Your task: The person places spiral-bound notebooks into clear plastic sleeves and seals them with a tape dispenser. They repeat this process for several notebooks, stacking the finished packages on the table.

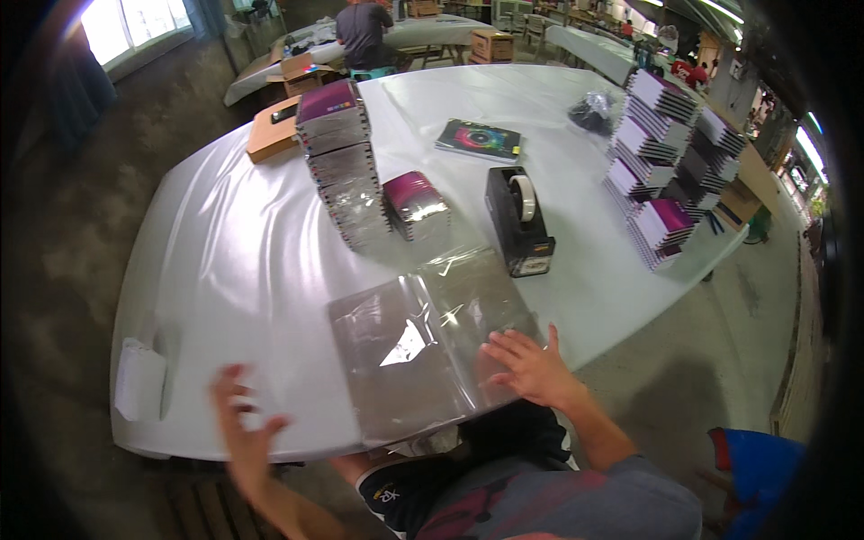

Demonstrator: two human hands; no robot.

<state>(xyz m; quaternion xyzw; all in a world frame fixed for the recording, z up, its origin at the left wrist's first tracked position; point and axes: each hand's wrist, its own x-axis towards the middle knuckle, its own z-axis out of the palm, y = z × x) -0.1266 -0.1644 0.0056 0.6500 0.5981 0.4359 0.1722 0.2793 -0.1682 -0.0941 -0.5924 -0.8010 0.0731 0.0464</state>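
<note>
Clear plastic sheets (387,333) lie flat at the table's near edge, partly overhanging it toward my lap. My right hand (531,364) rests over their right side with its fingers spread. To the left of the sheets, my left hand (243,414) is raised near the table edge, blurred, its fingers apart and holding nothing. Just beyond the sheets stands a black tape dispenser (513,234) with a roll of clear tape. Beside it are a short stack of wrapped purple notebooks (417,205) and a tall wrapped notebook stack (337,162).
Unwrapped spiral notebooks (661,166) are piled high at the right. A dark notebook with a colourful ring (479,139) lies farther back, near a crumpled plastic bag (594,112). A white block (141,382) sits at the left edge. Behind, a person (364,36) sits at another table.
</note>
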